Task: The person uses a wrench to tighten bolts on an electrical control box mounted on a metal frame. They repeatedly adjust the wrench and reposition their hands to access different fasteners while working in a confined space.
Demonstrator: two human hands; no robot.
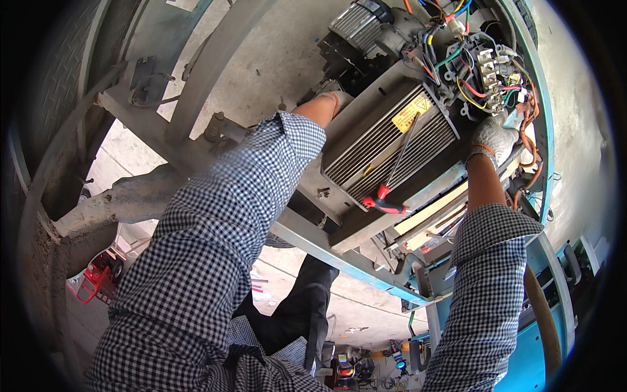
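Observation:
My left hand [340,100], in a pale work glove, reaches past the edge of a metal bracket beside an electric motor [360,27]. Its fingers are hidden. My right hand [494,136], in a grey knit glove, is at the lower end of a terminal block [487,81] with several coloured wires. Its fingertips are covered there, so any grip cannot be made out. Between my arms sits a finned metal controller housing [352,171] with a yellow warning label [410,113]. A T-handle driver [387,203] with a red and black grip lies across the fins.
Steel frame rails [343,262] surround the housing. Orange cables [529,142] run down the right side. Wooden strips [431,208] lie beneath my right forearm. A rusty axle tube [132,196] is at left. Tools [348,367] and a red metal object [95,279] are on the floor.

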